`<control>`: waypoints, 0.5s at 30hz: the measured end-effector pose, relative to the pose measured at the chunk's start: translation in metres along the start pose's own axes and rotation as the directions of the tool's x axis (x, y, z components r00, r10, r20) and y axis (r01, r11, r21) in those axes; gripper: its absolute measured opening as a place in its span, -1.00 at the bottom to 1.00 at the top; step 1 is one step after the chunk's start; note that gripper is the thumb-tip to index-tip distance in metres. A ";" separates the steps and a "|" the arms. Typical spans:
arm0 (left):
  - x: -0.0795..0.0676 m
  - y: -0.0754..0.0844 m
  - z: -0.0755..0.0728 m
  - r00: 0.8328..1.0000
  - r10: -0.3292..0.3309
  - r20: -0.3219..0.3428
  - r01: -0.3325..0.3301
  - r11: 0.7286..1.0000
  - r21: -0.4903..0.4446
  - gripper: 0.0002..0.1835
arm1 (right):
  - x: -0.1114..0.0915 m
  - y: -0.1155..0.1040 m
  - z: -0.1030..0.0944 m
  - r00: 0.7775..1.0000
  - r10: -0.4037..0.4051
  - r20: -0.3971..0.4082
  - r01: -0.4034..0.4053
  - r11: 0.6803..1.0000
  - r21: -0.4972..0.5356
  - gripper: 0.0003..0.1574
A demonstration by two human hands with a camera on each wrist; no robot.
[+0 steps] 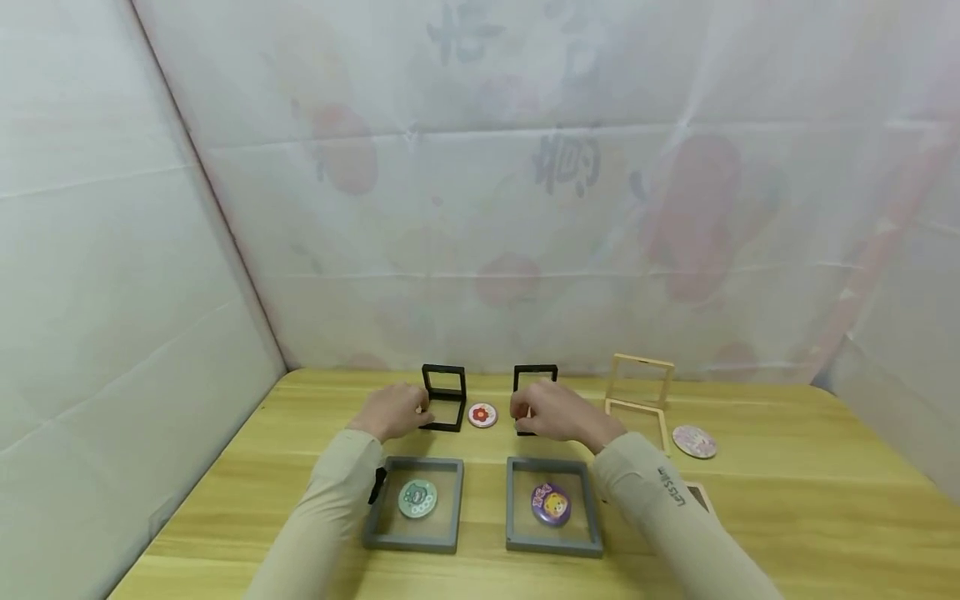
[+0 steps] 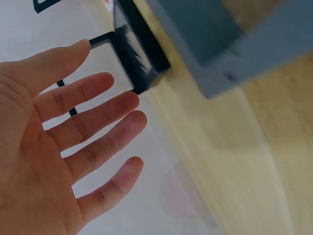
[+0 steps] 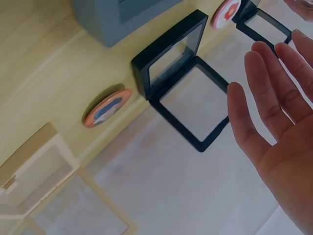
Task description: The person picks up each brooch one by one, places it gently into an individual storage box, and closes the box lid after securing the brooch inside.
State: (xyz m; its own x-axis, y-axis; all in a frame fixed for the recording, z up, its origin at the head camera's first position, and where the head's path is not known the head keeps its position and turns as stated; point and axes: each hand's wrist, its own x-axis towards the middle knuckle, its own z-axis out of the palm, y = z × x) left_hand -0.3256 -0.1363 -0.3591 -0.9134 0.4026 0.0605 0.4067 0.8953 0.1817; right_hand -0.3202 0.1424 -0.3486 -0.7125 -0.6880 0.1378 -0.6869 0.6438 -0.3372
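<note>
Looks like the approach step, with left hand point(image 1: 392, 411) and right hand point(image 1: 558, 410) loosely spread, holding nothing, beside two unfolded black square plastic-looking frames point(image 1: 446, 397) point(image 1: 536, 368) (with a white round red-flower badge point(image 1: 482, 415) between) on the yellow wood-grain table point(image 1: 262, 467), and probably calls next for gentle fingertip pinches.

My cream-sleeved arms point(image 1: 318, 504) slant, left toward one o'clock, right toward ten; bare left hand point(image 1: 390, 411), bare right hand point(image 1: 561, 411) relaxed.

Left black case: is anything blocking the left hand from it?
Nothing visible does. The left hand is right beside the left black case, and the flower badge lies on the case's other side.
</note>
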 end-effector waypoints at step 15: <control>-0.003 -0.015 0.005 1.000 -0.007 0.026 0.007 1.000 -0.006 -0.74 | 0.016 -0.013 0.009 0.998 0.047 0.048 -0.047 0.999 0.000 -0.88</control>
State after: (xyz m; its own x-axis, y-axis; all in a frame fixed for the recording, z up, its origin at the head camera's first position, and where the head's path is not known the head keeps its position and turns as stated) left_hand -0.3289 -0.1499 -0.3674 -0.9155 0.4008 0.0335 0.3997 0.8972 0.1877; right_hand -0.3214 0.1197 -0.3504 -0.7361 -0.6726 0.0766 -0.6527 0.6752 -0.3435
